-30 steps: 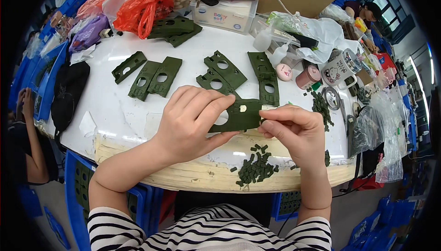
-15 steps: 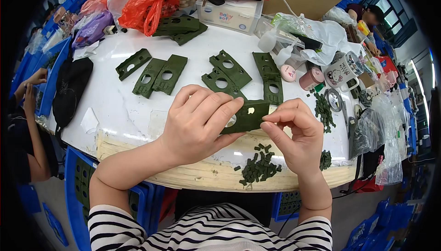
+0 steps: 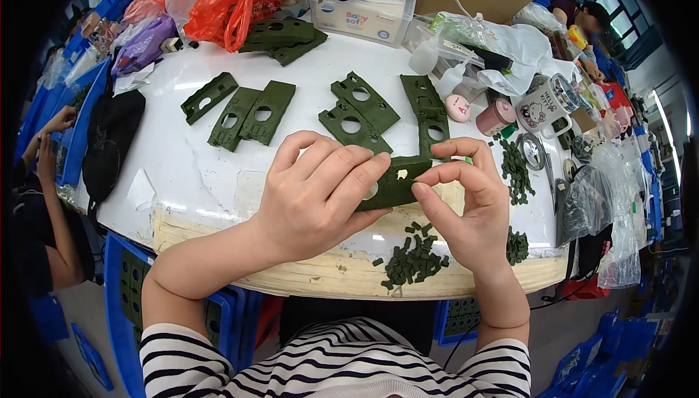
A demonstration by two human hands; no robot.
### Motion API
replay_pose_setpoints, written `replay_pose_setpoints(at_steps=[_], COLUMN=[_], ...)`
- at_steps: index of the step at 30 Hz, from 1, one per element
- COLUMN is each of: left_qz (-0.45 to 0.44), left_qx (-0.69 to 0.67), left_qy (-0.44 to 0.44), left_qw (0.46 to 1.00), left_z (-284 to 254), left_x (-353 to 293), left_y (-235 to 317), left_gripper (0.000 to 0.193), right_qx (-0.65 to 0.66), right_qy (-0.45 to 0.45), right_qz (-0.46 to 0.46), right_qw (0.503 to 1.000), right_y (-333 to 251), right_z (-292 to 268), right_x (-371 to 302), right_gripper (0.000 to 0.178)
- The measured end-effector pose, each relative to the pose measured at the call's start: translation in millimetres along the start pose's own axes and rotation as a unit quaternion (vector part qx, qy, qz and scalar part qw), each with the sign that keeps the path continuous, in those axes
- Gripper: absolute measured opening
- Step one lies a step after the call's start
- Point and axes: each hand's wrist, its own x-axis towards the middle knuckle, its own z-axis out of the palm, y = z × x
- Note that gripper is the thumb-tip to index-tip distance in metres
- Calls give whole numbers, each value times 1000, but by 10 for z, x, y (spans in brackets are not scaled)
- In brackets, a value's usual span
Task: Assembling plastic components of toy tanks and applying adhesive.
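Observation:
My left hand (image 3: 313, 198) grips a dark green moulded plastic panel (image 3: 397, 188) over the near edge of the table, fingers on top and thumb along its lower side. The panel has a round hole, partly covered by my fingers, and a small irregular opening. At its right end my right hand (image 3: 470, 205) pinches thumb and forefinger together; anything between those tips is too small to make out. Just below lies a heap of small dark green pieces (image 3: 413, 260). Similar panels (image 3: 358, 113) lie beyond my hands, with a pair (image 3: 251, 116) further left.
More small green pieces lie in a pile (image 3: 517, 172) at the right. A mug (image 3: 545, 110), a pink jar (image 3: 496, 117) and clear bags (image 3: 586, 205) crowd that side. At the back stand a plastic box (image 3: 360, 16) and a red bag (image 3: 233, 5). A black bag (image 3: 113, 136) hangs at the left edge.
The thumb and forefinger of my right hand have moved slightly left onto the panel's right end, and its other fingers have lifted and spread. My left hand keeps its grip.

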Motion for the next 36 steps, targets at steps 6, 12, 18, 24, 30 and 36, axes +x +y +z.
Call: replay_pose_setpoints(at_steps=[6,12,18,24,30,36], left_qz=[6,9,12,10,19,28], left_qx=[-1,-3,-4,-3,4,17], left_qy=[-6,-11,-15,-20,-16,-15], left_qw=[1000,1000,1000,1000,1000,999], left_z=[16,17,17,9,15,16], left_x=[-12,-6,-15,-12,-27,-41], left_y=[7,21,21,32,34,40], left_gripper=[58,57,57,57,57,56], right_qx=[-13,-7,-4,7,2,0], right_qy=[-20,-19,-22,-21,-18,-18], right_qz=[-6,6,6,13,13,18], right_qw=[1000,1000,1000,1000,1000,1000], right_y=[5,19,36,42,48,39], right_z=[8,19,29,34,36,37], right_x=[-2,-2,9,6,6,8], right_gripper=[10,9,9,9,8,8])
